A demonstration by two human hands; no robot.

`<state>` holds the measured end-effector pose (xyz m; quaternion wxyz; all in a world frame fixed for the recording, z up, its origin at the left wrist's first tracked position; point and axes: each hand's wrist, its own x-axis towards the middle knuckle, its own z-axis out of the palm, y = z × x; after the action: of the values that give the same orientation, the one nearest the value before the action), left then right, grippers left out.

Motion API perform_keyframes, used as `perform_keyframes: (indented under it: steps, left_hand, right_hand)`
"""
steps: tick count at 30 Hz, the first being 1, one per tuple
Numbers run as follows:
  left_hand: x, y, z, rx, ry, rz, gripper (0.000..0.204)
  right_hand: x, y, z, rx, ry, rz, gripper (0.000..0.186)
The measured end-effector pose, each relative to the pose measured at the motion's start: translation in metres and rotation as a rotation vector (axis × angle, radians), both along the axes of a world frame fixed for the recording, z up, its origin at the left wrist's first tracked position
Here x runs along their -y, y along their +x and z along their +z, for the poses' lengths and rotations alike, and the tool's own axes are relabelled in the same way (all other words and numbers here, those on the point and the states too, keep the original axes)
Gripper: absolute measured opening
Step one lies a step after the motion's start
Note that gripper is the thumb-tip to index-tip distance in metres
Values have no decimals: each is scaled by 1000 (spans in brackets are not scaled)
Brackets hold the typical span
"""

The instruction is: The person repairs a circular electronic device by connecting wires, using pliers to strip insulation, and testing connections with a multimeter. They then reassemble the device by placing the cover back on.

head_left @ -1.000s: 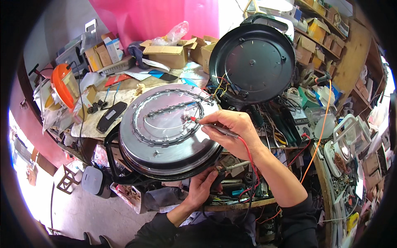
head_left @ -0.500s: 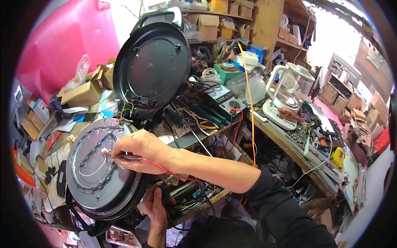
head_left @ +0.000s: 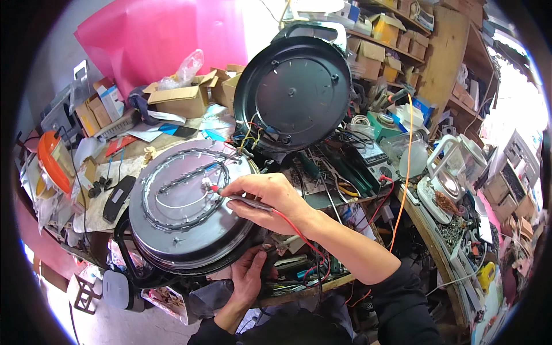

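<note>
My right hand (head_left: 270,201) pinches a red-tipped multimeter probe (head_left: 253,203). Its tip is at the white fitting in the middle of a round grey metal plate (head_left: 172,238), part of an opened electric griddle. A dark heating ring (head_left: 146,210) and thin wires run across that plate. Below its near right edge, my left hand (head_left: 248,275) has its fingers curled; what they hold, if anything, I cannot make out. Hinged up behind stands the black round lid (head_left: 293,86), joined by yellow and red wires. The probe's red lead (head_left: 296,230) loops beneath my right forearm.
A multimeter (head_left: 376,164) with a red lead lies beyond my right arm, among pliers and screwdrivers (head_left: 310,167). An orange cord (head_left: 408,167) hangs to the right. A glass kettle (head_left: 451,167), cardboard boxes (head_left: 184,100) and a black remote-like object (head_left: 119,198) stand or lie around.
The view has turned left, so everything sits further right in the picture. My right hand still has the probe at the plate's middle, and my left hand stays below the rim.
</note>
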<state>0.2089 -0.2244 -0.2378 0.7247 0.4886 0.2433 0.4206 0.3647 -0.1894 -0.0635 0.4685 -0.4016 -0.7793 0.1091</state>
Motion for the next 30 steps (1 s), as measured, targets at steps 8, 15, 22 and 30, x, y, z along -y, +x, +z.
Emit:
perform_keyframes:
  steps: [8, 15, 22, 30]
  left_hand:
    - [0, -1, 5, 1, 6, -15, 32]
    - [2, 1, 8, 73, -68, -47, 33]
    - [-2, -1, 6, 164, -166, -55, 32]
    - [-2, 0, -2, 81, -233, 20, 34]
  right_hand:
    - [6, 8, 8, -97, -64, -96, 18]
    - [15, 29, 31, -338, -32, -224, 25]
    - [4, 35, 73, -384, 198, -241, 18]
    - [-60, 48, 46, -108, 162, -297, 11]
